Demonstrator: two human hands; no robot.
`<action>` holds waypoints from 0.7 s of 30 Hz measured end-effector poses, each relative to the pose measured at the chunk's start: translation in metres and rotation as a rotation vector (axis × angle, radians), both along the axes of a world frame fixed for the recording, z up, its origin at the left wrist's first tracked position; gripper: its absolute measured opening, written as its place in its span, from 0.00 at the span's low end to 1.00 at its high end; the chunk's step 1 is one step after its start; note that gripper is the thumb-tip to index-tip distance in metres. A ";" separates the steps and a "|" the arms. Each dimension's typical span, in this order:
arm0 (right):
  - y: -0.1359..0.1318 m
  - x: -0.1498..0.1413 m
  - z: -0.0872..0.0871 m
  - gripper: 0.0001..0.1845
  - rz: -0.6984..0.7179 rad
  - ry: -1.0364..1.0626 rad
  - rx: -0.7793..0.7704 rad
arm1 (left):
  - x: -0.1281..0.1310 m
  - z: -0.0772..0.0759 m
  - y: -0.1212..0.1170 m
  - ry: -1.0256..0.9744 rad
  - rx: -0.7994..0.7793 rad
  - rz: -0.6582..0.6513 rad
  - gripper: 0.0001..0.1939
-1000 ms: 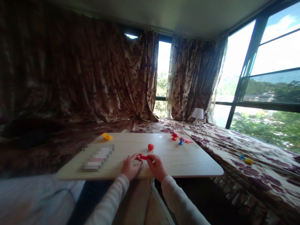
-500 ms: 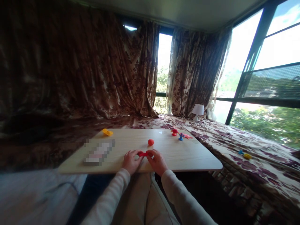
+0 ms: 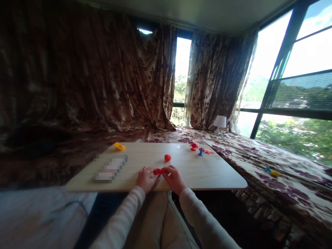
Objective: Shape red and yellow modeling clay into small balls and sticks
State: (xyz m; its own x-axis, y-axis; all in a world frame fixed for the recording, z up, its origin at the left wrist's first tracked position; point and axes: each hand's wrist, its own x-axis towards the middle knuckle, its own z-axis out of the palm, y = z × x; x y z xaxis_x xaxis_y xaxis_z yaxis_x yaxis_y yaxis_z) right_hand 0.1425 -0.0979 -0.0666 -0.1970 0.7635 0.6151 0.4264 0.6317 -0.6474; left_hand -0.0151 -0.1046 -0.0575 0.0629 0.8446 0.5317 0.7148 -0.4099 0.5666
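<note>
Centrally, a red ball (image 3: 167, 157) rests on the pale tabletop (image 3: 202, 173). Just nearer the wearer than the ball, a small red piece (image 3: 158, 171) spans the two hands. The left hand (image 3: 146, 180) pinches its left end, with thumb and fingers closed to the piece's thickness; the right hand (image 3: 175, 180) grips the right end similarly. Beyond the ball, to its right, are a red figure (image 3: 193, 147), a blue figure (image 3: 201, 151) and a pink figure (image 3: 208, 151); far to its left lie a yellow piece (image 3: 119, 146) and, nearer the wearer, a pixelated object (image 3: 111, 168).
</note>
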 end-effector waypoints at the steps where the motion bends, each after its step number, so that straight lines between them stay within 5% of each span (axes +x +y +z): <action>1: 0.000 0.000 0.000 0.08 -0.002 -0.007 0.004 | 0.000 0.000 0.000 0.002 0.003 0.001 0.08; 21: -0.005 0.000 0.005 0.08 -0.058 -0.075 0.010 | 0.000 -0.003 0.001 0.010 0.014 0.019 0.10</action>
